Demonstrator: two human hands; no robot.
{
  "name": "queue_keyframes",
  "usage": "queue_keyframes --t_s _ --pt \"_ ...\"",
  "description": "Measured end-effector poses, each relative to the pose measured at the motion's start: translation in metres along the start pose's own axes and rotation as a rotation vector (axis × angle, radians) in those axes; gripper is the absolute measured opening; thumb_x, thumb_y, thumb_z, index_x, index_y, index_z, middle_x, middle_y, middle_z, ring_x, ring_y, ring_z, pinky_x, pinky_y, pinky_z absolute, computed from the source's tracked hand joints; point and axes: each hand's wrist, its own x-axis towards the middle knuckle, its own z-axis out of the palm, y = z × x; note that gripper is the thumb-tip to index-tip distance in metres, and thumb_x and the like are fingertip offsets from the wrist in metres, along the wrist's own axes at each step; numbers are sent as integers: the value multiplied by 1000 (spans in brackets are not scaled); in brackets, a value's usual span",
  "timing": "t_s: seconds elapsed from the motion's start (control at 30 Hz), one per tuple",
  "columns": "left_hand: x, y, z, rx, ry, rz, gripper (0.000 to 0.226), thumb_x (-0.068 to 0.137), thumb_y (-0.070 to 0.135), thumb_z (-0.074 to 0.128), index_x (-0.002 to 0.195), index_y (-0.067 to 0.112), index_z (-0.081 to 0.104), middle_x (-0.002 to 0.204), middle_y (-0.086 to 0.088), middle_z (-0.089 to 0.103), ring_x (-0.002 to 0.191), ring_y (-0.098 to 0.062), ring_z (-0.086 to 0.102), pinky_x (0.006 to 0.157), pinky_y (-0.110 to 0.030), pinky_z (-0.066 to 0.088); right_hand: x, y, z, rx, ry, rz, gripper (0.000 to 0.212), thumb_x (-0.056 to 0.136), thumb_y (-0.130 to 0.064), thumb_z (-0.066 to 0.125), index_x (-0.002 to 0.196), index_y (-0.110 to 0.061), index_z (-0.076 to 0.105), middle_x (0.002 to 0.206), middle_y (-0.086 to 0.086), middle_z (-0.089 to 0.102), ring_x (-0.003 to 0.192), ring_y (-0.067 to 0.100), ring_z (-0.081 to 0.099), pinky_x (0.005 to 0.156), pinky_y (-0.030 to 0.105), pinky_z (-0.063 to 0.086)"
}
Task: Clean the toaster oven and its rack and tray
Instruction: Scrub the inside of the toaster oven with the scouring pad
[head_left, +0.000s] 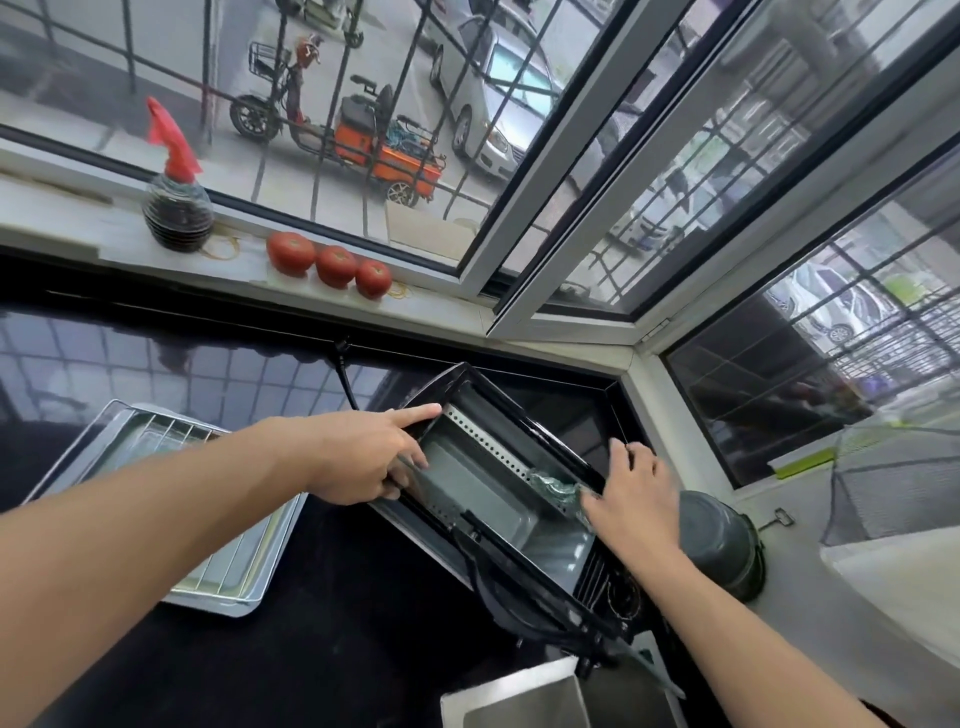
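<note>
Right hand (631, 499) is what I watch first: its fingers curl down over a crumpled greenish scrubbing wad (555, 488), pressing it against the perforated metal wall just inside the rim of the black toaster oven (498, 499). Left hand (371, 457) grips the opposite rim, index finger stretched out along the oven's top corner, the other fingers hooked over the edge to steady it. The oven sits tipped with its opening facing up, near the right end of the glossy black countertop (332, 623), close to the steel sink (514, 696) at the front edge. To do this well, I would keep the brace firm and work the wad in short strokes along the row of holes, then down into the corners where grease gathers. Its grey interior looks dull and smooth, no heavy crust that I can see. A wire rack (208, 519) lies in the shiny metal tray (265, 577) toward the counter's left side, still awaiting attention, I judge.
</note>
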Motion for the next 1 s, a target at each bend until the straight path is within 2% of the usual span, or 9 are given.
queue_keyframes --t_s 0.1,0.2,0.33,0.43,0.57,0.67,0.87,0.93,1.0 --pt "3 0 0 23 -1 17 33 106 32 53 136 34 67 157 27 39 150 1 -29 126 -25 14 14 -28 -5 -8 102 -140 63 82 -53 64 133 -19 49 131 5 51 116 27 46 90 37 49" --pt "4 0 -2 42 -4 24 34 106 32 52 137 34 67 160 24 36 151 0 -29 120 -18 4 35 -61 -11 -3 189 -235 63 83 -63 61 125 -16 54 119 4 56 105 25 51 84 36 50" --pt "4 1 0 28 -1 14 34 106 32 53 137 35 67 161 22 35 150 2 -29 116 -15 1 44 -71 -14 -81 174 -289 60 85 -67 52 115 -15 58 107 3 60 98 24 52 78 36 48" --pt "2 1 0 3 13 5 33 105 33 54 135 36 68 163 23 32 149 4 -31 120 -19 9 24 -35 -2 -87 75 -211 54 85 -61 53 116 -17 58 110 1 61 103 24 52 81 35 49" --pt "1 3 -2 -21 1 7 33 105 28 55 133 35 69 164 25 27 149 5 -30 123 -23 13 10 1 3 -25 -4 -73 59 81 -57 59 125 -18 54 123 2 59 114 26 49 91 38 48" --pt "2 5 -5 -32 1 14 32 105 25 56 133 32 70 163 28 25 150 5 -27 122 -21 16 23 -26 -5 -48 61 -185 63 80 -54 62 130 -17 52 123 4 59 112 27 50 91 38 48" --pt "0 7 -1 5 20 9 31 105 31 56 132 29 71 159 23 37 150 3 -27 121 -18 15 71 -126 -25 37 153 -336 56 79 -55 58 117 -14 58 109 7 63 103 30 52 87 42 45" --pt "-1 8 0 -10 22 -2 30 105 31 56 131 28 71 158 21 39 151 3 -27 118 -16 11 77 -131 -26 11 167 -387 53 80 -55 58 113 -13 59 104 7 64 100 30 53 88 43 44" --pt "-2 8 0 -19 23 -9 30 105 30 56 130 29 72 157 21 40 151 4 -26 121 -19 15 73 -114 -25 -28 164 -410 55 81 -57 54 113 -13 60 103 7 65 100 31 53 88 43 45"
